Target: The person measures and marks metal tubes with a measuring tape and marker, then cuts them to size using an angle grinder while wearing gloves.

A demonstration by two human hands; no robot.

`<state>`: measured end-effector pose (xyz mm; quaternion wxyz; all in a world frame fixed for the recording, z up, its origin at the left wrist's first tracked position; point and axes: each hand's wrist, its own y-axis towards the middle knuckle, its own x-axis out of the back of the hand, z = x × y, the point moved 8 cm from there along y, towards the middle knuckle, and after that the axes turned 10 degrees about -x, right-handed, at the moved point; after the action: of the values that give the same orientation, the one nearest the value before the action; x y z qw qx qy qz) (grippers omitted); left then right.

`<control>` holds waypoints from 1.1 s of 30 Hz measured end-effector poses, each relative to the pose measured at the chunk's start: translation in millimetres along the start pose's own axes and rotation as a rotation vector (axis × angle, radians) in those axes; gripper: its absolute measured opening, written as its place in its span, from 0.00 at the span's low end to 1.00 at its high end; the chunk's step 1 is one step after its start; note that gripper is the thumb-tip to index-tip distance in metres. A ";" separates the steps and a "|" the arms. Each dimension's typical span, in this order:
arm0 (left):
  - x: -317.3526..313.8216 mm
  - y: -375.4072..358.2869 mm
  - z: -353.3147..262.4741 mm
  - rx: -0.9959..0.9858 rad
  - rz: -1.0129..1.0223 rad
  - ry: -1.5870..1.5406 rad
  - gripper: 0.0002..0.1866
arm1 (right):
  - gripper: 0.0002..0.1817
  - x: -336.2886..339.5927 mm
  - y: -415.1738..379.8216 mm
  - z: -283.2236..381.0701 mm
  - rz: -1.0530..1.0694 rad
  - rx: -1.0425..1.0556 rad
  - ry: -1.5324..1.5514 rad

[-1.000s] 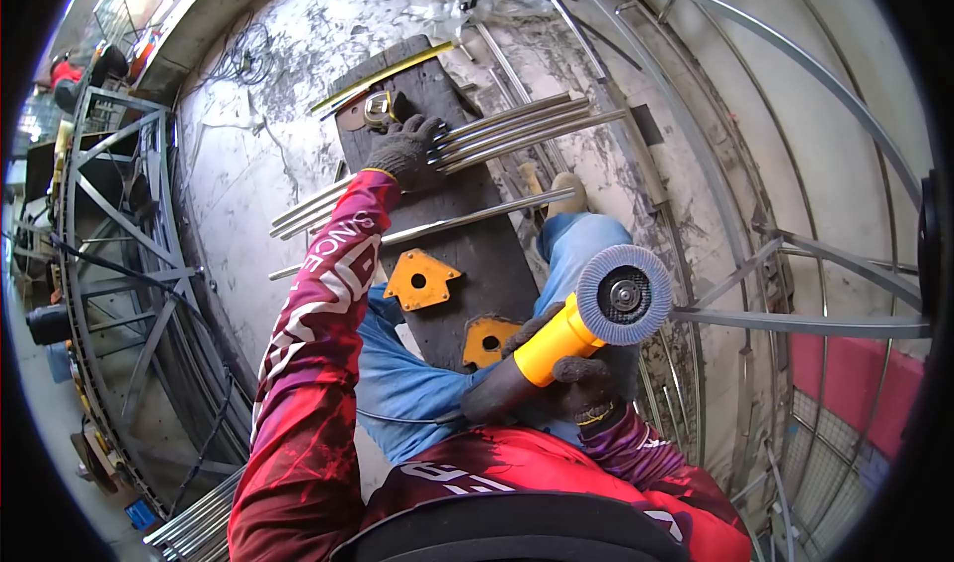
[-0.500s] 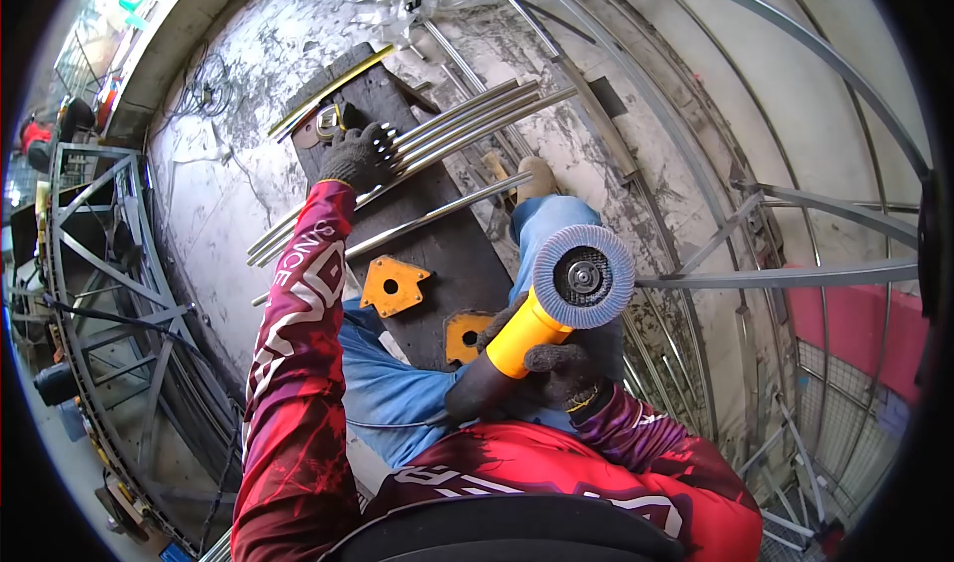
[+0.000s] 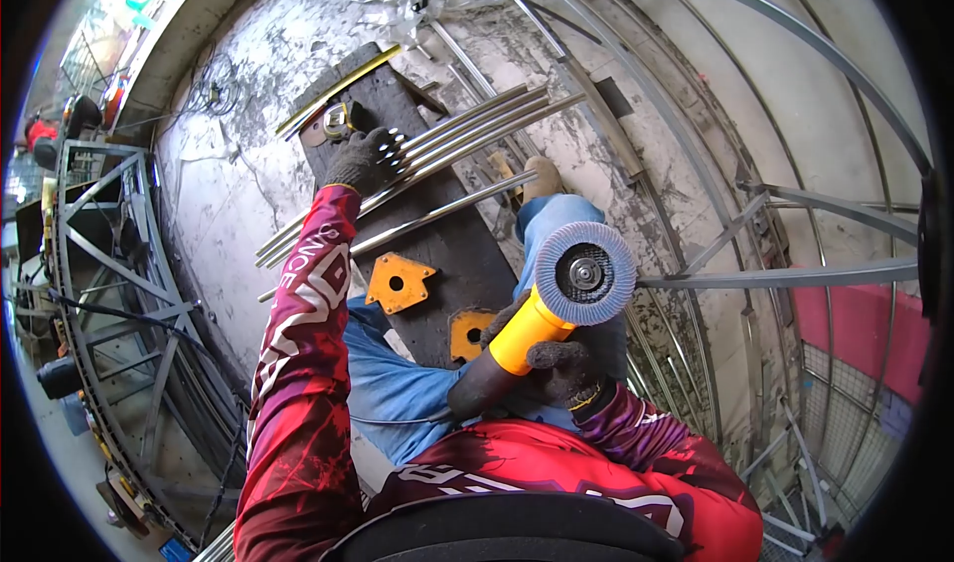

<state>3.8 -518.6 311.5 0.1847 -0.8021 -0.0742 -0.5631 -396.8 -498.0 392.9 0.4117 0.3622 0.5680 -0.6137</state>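
Note:
My left hand [image 3: 366, 160], in a dark knit glove, lies over a bundle of thin shiny metal tubes [image 3: 477, 133], fingers curled at them; the fingertips are partly hidden. These tubes rest across a dark wooden board [image 3: 457, 254]. A separate tube [image 3: 447, 207] lies nearer to me. My right hand [image 3: 564, 368], also gloved, grips a yellow and black angle grinder [image 3: 527, 335] above my lap. The grinder's flap disc [image 3: 608, 272] faces up. Two orange magnetic welding squares, one left [image 3: 399, 284] and one right [image 3: 469, 336], sit on the board.
Beyond my left hand are a tape measure [image 3: 338, 122] and a yellow-edged metal strip [image 3: 338, 90]. A welded metal frame [image 3: 119, 254] stands at the left. Long metal bars [image 3: 795, 274] reach in from the right, and more lie on the stained floor [image 3: 224, 189].
The whole view has shifted slightly. My left hand stays on the tubes and my right hand keeps the angle grinder in nearly the same pose.

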 end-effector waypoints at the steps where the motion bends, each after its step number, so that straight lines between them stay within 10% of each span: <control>1: 1.2 -1.7 2.0 0.043 0.003 0.041 0.30 | 0.38 -1.7 1.3 0.5 -0.004 0.032 0.006; 24: 2.7 1.6 -12.1 0.093 0.100 0.282 0.43 | 0.37 2.3 0.6 0.1 -0.020 0.014 -0.002; 33: -12.8 2.7 -6.3 0.094 0.113 0.123 0.23 | 0.38 1.0 1.6 -0.9 -0.048 0.026 0.001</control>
<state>-5.3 -522.3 301.0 0.2576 -0.7592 -0.0438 -0.5961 -395.7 -497.2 391.2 0.3920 0.3542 0.5686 -0.6306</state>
